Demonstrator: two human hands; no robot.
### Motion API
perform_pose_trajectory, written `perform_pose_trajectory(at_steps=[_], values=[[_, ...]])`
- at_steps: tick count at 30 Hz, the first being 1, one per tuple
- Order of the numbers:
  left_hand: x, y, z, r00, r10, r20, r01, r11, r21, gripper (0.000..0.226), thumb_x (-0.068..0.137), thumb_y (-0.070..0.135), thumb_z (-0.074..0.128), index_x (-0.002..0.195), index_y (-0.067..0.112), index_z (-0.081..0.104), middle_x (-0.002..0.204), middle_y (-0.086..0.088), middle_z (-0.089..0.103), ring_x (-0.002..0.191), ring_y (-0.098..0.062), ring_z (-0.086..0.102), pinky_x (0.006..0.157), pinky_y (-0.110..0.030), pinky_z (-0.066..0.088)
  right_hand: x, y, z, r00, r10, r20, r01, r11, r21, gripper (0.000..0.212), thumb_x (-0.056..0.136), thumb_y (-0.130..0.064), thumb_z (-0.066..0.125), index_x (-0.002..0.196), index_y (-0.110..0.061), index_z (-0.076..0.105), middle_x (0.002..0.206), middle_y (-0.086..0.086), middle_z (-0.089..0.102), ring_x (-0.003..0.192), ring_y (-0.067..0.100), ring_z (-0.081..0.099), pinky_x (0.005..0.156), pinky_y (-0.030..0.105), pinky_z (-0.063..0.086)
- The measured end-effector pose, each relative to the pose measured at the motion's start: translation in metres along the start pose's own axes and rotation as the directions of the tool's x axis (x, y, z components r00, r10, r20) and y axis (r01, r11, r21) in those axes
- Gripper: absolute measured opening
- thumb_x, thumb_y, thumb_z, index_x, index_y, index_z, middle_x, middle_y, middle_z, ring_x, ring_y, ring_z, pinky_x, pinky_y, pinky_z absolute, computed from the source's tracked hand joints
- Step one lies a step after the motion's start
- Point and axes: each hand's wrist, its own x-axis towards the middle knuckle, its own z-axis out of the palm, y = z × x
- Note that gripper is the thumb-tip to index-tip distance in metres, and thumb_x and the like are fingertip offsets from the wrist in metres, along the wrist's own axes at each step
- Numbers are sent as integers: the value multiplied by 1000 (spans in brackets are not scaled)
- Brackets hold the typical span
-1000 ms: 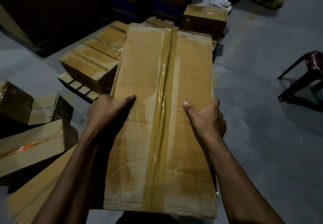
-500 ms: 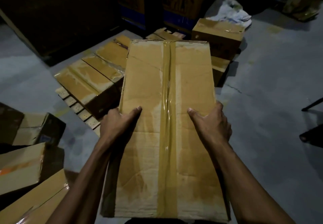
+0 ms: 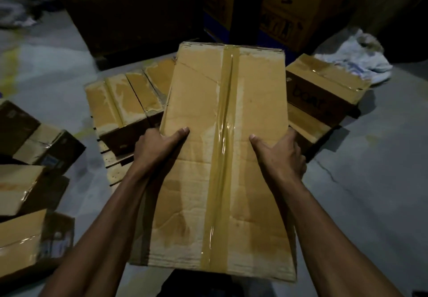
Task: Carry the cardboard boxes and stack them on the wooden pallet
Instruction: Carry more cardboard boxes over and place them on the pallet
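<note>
Both hands, left hand (image 3: 157, 145) & right hand (image 3: 281, 155), grip long taped cardboard box (image 3: 222, 157).

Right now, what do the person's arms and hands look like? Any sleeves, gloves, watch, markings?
Both forearms are bare as far as the frame shows, with no sleeve edge in view. The left hand and right hand wear no gloves. No watch, band or ring shows on the visible wrists and fingers. No tattoos or markings can be made out, though the lighting is dim. Upper arms are out of frame.
</note>
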Motion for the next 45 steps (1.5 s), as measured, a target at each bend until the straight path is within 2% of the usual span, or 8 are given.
perform_pose_trajectory(at_steps=[6, 11, 17, 19, 32, 37, 41, 45], values=[[74, 38, 47, 998, -63, -25, 62, 998, -11, 80, 71, 84, 59, 100, 11, 68, 89, -5, 71, 79, -27, 69, 73, -40, 60, 112, 0, 12, 998, -17, 65, 18, 999, -28, 95, 78, -68, 67, 148, -17, 28, 138, 12, 51, 125, 35, 50, 99, 49, 41], [157, 59, 87, 993, -110, -34, 108, 993, -53, 104, 48, 97, 47, 102, 11, 70, 92, -6, 73, 82, -29, 71, 78, -46, 61, 217, -12, 47, 993, -32, 116, 39, 998, -56, 94, 77, -69, 68, 145, -18, 29, 137, 9, 51, 123, 34, 51, 100, 52, 44], [240, 86, 119, 972, -228, -60, 222, 971, -92, 63, 62, 85, 57, 81, 24, 60, 91, -7, 72, 83, -30, 70, 78, -47, 60, 323, -39, 86, 983, -36, 182, 54, 994, -94, 92, 76, -65, 71, 144, -18, 31, 133, 8, 53, 122, 32, 52, 100, 53, 45], [256, 94, 127, 960, -270, -69, 262, 959, -109, 64, 62, 83, 56, 84, 23, 62, 91, -7, 72, 84, -30, 70, 79, -46, 60, 347, -44, 96, 977, -40, 209, 63, 993, -103, 91, 76, -65, 72, 142, -17, 32, 131, 8, 54, 119, 31, 53, 98, 53, 46], [320, 57, 268, 779, -617, -112, 576, 774, -262, 56, 80, 69, 65, 102, 17, 66, 94, -4, 70, 88, -28, 67, 80, -41, 59, 497, 12, 193, 838, -72, 540, 177, 973, -145, 93, 76, -59, 75, 147, -22, 27, 138, 8, 50, 127, 33, 48, 100, 49, 40], [342, 30, 329, 701, -709, -76, 652, 680, -335, 58, 68, 75, 63, 93, 22, 67, 94, -5, 73, 88, -27, 69, 83, -44, 59, 540, 51, 251, 800, -17, 600, 172, 964, -203, 99, 73, -60, 78, 148, -22, 26, 143, 8, 47, 133, 35, 44, 107, 55, 38], [363, 3, 370, 648, -758, -71, 692, 626, -360, 40, 83, 59, 70, 99, 22, 69, 97, -5, 72, 93, -27, 67, 86, -39, 56, 566, 80, 293, 771, 27, 636, 151, 963, -223, 98, 74, -58, 78, 148, -21, 25, 143, 9, 46, 134, 36, 43, 108, 54, 36], [387, -23, 401, 602, -796, -60, 723, 575, -383, 55, 78, 62, 71, 108, 15, 71, 100, -8, 72, 95, -29, 67, 85, -37, 55, 581, 103, 328, 770, 44, 636, 118, 971, -210, 93, 75, -52, 79, 147, -20, 29, 143, 8, 47, 133, 35, 44, 108, 51, 36]])
